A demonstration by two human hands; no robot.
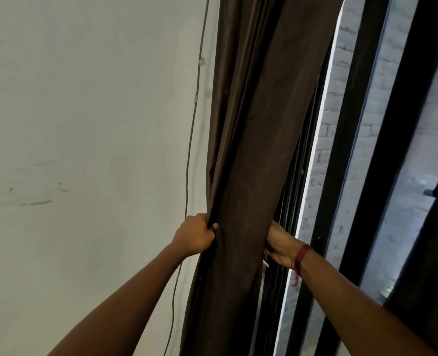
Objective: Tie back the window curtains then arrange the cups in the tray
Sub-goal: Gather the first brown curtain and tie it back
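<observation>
Against a pale wall (pixel 84 124), beside a dark-framed window (pixel 361 150), a brown curtain (pixel 251 150) hangs gathered into one thick bundle. The left hand (pixel 194 235) is clenched on the bundle's left edge, fingers closed over the folds. The right hand (pixel 282 245), a red thread (pixel 301 258) at its wrist, reaches around the right edge; it seems to grasp the fabric, though its fingers are hidden. A thin cable (pixel 192 124) runs down the wall just beside the curtain.

Dark brown curtain (pixel 251 150) of faintly sheeny cloth, matt scuffed wall (pixel 84 124), black window frame (pixel 359 124) perhaps metal
</observation>
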